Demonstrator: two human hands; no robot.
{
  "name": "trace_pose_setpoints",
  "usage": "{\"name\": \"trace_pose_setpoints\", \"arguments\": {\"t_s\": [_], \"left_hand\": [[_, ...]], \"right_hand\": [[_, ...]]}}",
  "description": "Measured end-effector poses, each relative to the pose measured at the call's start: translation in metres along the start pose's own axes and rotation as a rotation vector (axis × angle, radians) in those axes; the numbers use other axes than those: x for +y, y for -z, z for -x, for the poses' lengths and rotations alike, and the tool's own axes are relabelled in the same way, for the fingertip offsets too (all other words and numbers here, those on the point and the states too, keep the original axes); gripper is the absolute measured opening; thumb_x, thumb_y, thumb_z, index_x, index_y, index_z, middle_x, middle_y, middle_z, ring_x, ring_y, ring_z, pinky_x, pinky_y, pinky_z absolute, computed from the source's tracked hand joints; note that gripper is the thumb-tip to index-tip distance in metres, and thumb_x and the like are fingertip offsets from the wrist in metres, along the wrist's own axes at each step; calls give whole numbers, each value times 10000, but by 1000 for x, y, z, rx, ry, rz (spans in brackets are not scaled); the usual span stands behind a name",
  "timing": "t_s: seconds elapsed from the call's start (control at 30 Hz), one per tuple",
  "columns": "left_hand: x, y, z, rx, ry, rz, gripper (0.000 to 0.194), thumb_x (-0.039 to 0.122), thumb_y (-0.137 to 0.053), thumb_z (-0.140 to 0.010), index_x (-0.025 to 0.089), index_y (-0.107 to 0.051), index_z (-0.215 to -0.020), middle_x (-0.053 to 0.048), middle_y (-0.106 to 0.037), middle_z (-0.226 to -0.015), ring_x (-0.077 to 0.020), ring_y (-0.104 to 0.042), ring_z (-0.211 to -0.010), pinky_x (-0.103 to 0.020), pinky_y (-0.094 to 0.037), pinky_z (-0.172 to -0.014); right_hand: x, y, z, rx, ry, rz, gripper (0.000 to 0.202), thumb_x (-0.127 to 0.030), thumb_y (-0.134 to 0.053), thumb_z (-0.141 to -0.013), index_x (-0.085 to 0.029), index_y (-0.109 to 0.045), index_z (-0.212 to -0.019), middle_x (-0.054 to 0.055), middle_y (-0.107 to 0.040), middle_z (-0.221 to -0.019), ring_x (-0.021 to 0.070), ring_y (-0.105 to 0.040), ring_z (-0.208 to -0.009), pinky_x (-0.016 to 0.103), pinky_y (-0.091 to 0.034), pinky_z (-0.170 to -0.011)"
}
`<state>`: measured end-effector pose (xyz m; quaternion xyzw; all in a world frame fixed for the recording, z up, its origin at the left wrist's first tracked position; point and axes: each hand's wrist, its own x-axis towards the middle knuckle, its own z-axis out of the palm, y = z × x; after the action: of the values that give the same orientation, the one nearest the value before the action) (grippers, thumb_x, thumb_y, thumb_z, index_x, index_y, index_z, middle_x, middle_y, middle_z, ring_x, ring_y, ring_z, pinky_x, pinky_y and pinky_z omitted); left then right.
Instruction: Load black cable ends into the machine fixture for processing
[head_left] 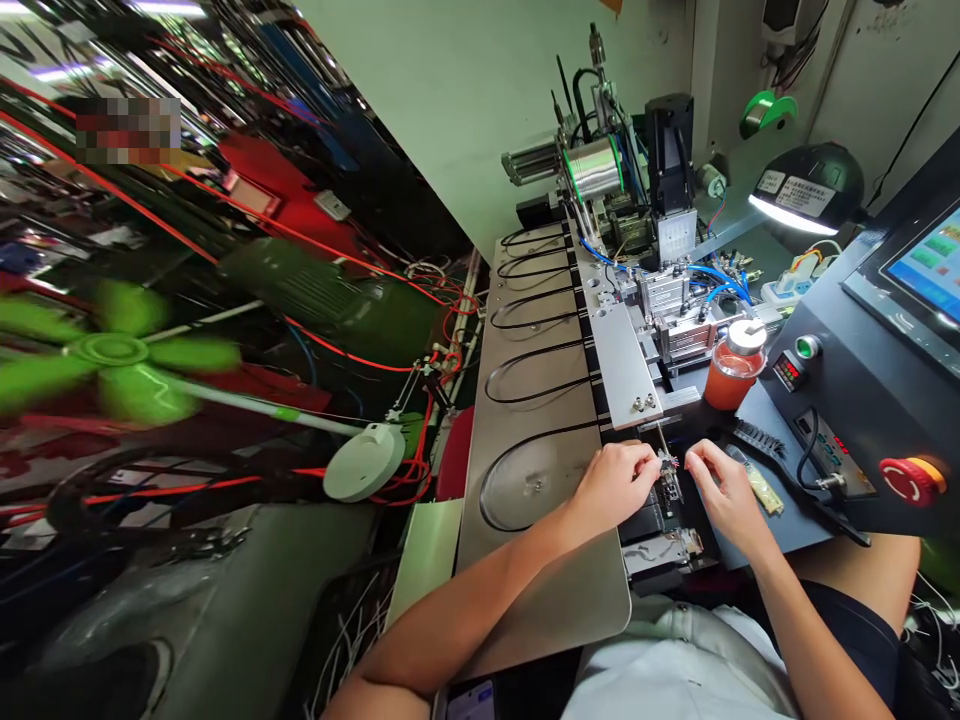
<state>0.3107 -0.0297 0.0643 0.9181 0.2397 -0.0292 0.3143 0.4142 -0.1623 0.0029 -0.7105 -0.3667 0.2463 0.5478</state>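
My left hand (616, 482) is closed, fingertips pinched at the left side of a small metal fixture (668, 488) on the machine's track. Whatever those fingertips hold is too small to make out. On the fixture's other side, my right hand (724, 492) is curled with thumb and forefinger together; I cannot tell what is between them. Fine reddish wire ends seem to show between the two hands. Beyond my left hand, looped black cables (536, 437) lie in a row on the metal plate (551, 600), their ends running to the track.
A soldering-type machine with a solder spool (592, 170) stands at the back. On the right are a jar of orange-red liquid (733, 368), a black brush (759, 438), a lamp (814, 185) and a red emergency stop button (911, 482). A green fan (112, 348) is at left.
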Motion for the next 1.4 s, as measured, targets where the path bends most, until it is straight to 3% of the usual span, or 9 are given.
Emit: {"name": "trace_pose_setpoints", "arguments": {"t_s": [0.23, 0.37, 0.57, 0.73, 0.83, 0.93, 1.1, 1.2, 1.4], "left_hand": [[2, -1, 1, 31, -30, -52, 273, 174, -464, -875, 164, -581, -629, 13, -590, -631, -109, -520, -593, -215, -329, -563], [-3, -9, 7, 177, -105, -173, 190, 219, -510, -894, 171, -645, -770, -5, -641, -754, -124, -593, -671, -215, -389, -597], [-18, -15, 14, 358, -449, -384, 220, 198, -439, -946, 235, -640, -1027, 23, -660, -893, -86, -600, -666, -191, -424, -591], [-13, -7, 13, 263, -692, -735, 285, 104, -367, -942, 124, -632, -1044, -32, -669, -886, -118, -548, -618, -254, -406, -519], [-8, -3, 13, 149, -657, -772, 269, 95, -380, -933, 133, -635, -1010, -35, -663, -869, -124, -555, -628, -265, -406, -510], [-8, 0, 16, 109, -508, -639, 258, 127, -405, -944, 206, -605, -1088, -9, -657, -911, -116, -601, -703, -237, -426, -556], [-9, 8, 20, 70, -220, -481, 149, 268, -488, -937, 201, -607, -995, -4, -639, -935, -141, -634, -763, -246, -449, -628], [-9, 11, 20, 38, -194, -508, 152, 280, -493, -933, 189, -609, -894, -6, -631, -906, -152, -625, -763, -257, -435, -626], [-7, 15, 22, 67, -236, -524, 172, 267, -506, -927, 179, -587, -804, -2, -601, -827, -139, -586, -750, -241, -396, -602]], "right_hand": [[3, -16, -10, -27, 77, -66, 320, -354, -384, -958, -212, -341, -674, -52, -314, -631, 109, -303, -577, 250, -269, -549], [12, -22, -9, 6, 88, -153, 309, -357, -381, -966, -210, -372, -694, -48, -336, -646, 110, -320, -583, 247, -278, -548], [17, -25, -8, 20, 67, -214, 321, -379, -398, -962, -209, -380, -690, -49, -334, -646, 107, -329, -584, 241, -287, -543], [18, -27, -9, 23, 40, -235, 337, -396, -400, -956, -211, -359, -677, -50, -314, -641, 106, -309, -583, 241, -282, -534], [20, -26, -8, 8, 24, -242, 344, -401, -399, -954, -215, -340, -671, -53, -299, -640, 104, -302, -579, 238, -284, -527], [16, -18, -6, 26, 29, -130, 335, -370, -363, -970, -217, -341, -672, -52, -309, -628, 107, -316, -562, 243, -291, -526], [4, -4, 1, 61, 264, 183, 190, -198, -354, -956, -197, -542, -932, 41, -550, -849, 161, -512, -783, 282, -401, -714], [2, -4, 4, 66, 368, 267, 205, -138, -373, -924, -195, -561, -981, 62, -582, -871, 178, -536, -812, 295, -432, -725], [0, 2, 12, 195, 355, 319, 186, -142, -396, -899, -190, -576, -896, 52, -583, -792, 170, -562, -726, 285, -450, -658]]}}
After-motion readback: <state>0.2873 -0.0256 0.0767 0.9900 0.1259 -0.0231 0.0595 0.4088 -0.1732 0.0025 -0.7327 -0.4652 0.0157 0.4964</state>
